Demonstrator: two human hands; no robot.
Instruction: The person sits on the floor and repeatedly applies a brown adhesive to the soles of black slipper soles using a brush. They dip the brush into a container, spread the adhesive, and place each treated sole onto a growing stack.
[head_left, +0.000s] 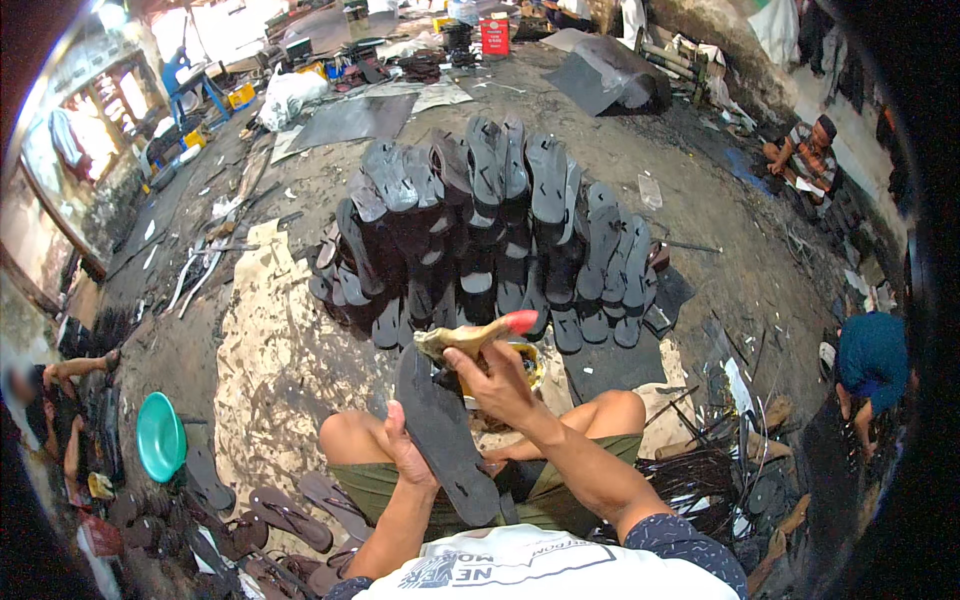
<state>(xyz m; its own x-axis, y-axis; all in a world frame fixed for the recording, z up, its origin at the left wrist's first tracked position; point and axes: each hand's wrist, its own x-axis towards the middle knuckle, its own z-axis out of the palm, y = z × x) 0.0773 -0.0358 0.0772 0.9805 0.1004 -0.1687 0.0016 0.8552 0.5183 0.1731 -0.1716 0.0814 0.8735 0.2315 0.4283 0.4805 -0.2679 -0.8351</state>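
One thumb (396, 413) up, left hand (410, 458) holds sole (443, 435); right hand (500, 388) grips tool (472, 336).

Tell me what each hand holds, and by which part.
The left hand holds a sole by its left edge; the right hand holds a brush around its middle.

From the wearer's head, one fisheye view looks down and forward, close over the left hand (409, 455) and right hand (498, 386).

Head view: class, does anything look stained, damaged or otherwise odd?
Yes: the cream floor sheet by the left knee looks dirty, blotched with dark smears and ragged-edged. The dark sole in the left hand shows no obvious damage.
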